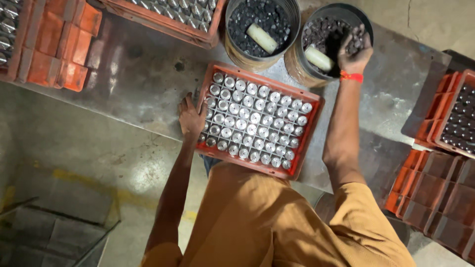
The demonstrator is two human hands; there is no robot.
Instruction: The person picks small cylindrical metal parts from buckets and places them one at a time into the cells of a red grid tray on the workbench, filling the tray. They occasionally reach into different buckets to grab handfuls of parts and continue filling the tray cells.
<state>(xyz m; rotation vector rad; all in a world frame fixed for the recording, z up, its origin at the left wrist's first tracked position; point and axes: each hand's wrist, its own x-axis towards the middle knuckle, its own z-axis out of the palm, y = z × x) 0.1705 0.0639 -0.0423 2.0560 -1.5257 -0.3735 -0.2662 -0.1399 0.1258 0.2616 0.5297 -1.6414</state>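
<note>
Right hand [354,49] was down in the right-hand bucket [365,24] at the far edge of the table [133,79], fingers curled shut around a clutch of small dark pieces [321,32] from the heap inside. A pale cylinder [318,58] lay on that heap just beside the hand. An orange band [351,76] sat on the wrist.

Left hand [191,117] lay flat, fingers spread, on the near-left corner of the orange tray [310,129], gripping nothing, only steadying it. The tray sat on the table directly in front of the person, just short of the buckets, packed in rows with shiny metal cups [255,117] standing upright, open ends up.

Second bucket [293,12] stood just left of the first, also full of dark pieces, with its own pale cylinder [261,38].

Judgement on doing the step well: take a modest handful so nothing spills over the rim on the lift; keep the left palm pressing the tray so the upright cups do not rock; bring the hand low over the rows.

Around: stacked empty orange trays [59,39] far left, another tray of metal cups [173,20] behind, more orange trays [435,193] at right, one holding dark parts [462,123].
</note>
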